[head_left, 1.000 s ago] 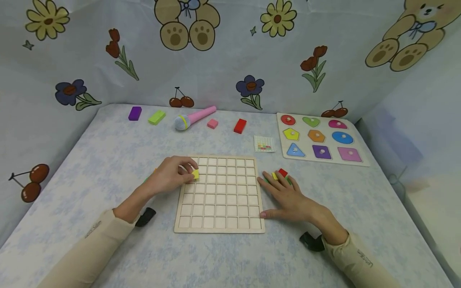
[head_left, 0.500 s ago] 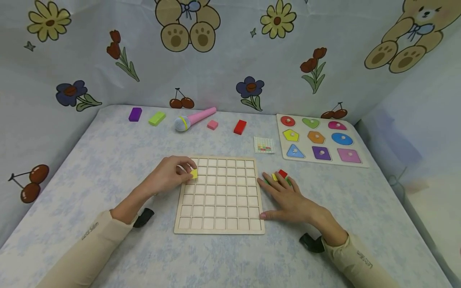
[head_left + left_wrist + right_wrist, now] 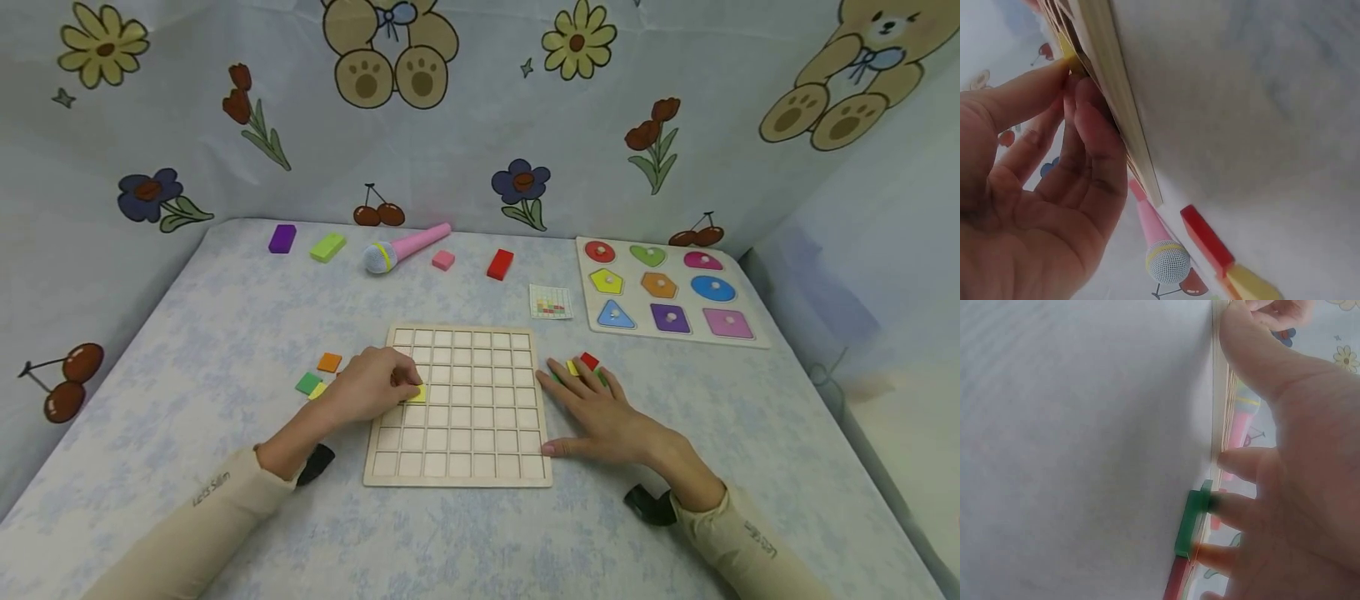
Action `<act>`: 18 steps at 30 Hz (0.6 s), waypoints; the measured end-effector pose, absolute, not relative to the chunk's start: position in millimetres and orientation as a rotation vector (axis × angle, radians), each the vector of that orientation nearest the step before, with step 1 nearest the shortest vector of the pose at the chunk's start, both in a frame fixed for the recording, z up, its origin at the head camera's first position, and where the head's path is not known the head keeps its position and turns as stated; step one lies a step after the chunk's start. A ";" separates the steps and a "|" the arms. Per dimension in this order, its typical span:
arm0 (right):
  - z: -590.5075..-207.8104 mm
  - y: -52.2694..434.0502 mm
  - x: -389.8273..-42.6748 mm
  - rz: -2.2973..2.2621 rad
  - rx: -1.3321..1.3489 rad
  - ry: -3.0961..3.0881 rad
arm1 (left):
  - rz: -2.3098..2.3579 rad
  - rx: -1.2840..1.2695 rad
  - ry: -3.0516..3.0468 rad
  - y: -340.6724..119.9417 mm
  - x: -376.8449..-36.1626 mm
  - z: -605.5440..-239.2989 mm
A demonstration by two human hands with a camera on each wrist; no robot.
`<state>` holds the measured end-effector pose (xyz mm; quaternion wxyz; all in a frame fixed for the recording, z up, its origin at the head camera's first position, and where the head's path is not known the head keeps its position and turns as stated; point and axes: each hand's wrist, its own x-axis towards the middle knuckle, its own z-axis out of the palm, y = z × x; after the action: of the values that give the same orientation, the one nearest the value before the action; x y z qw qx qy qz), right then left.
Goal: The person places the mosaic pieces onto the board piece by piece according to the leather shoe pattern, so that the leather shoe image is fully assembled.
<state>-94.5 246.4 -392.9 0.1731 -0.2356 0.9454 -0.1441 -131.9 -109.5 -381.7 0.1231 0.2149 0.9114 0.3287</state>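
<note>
A wooden grid board (image 3: 457, 467) lies flat in the middle of the table. My left hand (image 3: 405, 388) pinches a small yellow tile (image 3: 418, 394) and holds it down on a cell in the board's left columns. In the left wrist view the fingers press the yellow tile (image 3: 1071, 57) against the board (image 3: 1116, 94). My right hand (image 3: 581, 387) lies flat with straight fingers on the table beside the board's right edge. Its fingertips touch a red tile (image 3: 589, 361) and a yellow tile (image 3: 572, 367). The right wrist view shows a green tile (image 3: 1190, 524) under those fingers.
Orange (image 3: 328, 362), green (image 3: 308, 383) and yellow (image 3: 318, 390) tiles lie left of the board. At the back stand a purple block (image 3: 282, 238), green block (image 3: 327, 246), pink toy microphone (image 3: 405, 247), pink block (image 3: 442, 259) and red block (image 3: 500, 263). A pattern card (image 3: 551, 301) and shape puzzle (image 3: 738, 340) lie right.
My left hand has carried the yellow tile from the board's top-left corner a few rows nearer and slightly right, uncovering the loose tiles left of the board. The right hand has stayed still.
</note>
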 end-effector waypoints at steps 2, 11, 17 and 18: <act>-392.9 246.4 -94.5 -0.409 -0.670 2.681 | 0.931 0.643 2.696 -107.6 -129.4 -382.4; -392.3 246.9 -94.4 -0.426 -0.683 2.692 | 0.875 0.670 2.732 -117.7 -122.0 -380.5; -389.5 251.8 -97.7 -0.504 -0.672 2.712 | 0.696 0.778 2.744 -145.9 -113.2 -383.9; -388.9 253.8 -98.5 -0.526 -0.666 2.716 | 0.665 0.793 2.731 -149.5 -112.0 -385.1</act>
<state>-98.5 253.8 -388.9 0.1475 -0.2314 0.9441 -0.1827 -112.0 -149.5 -385.1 0.1102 0.2697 0.9295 0.2262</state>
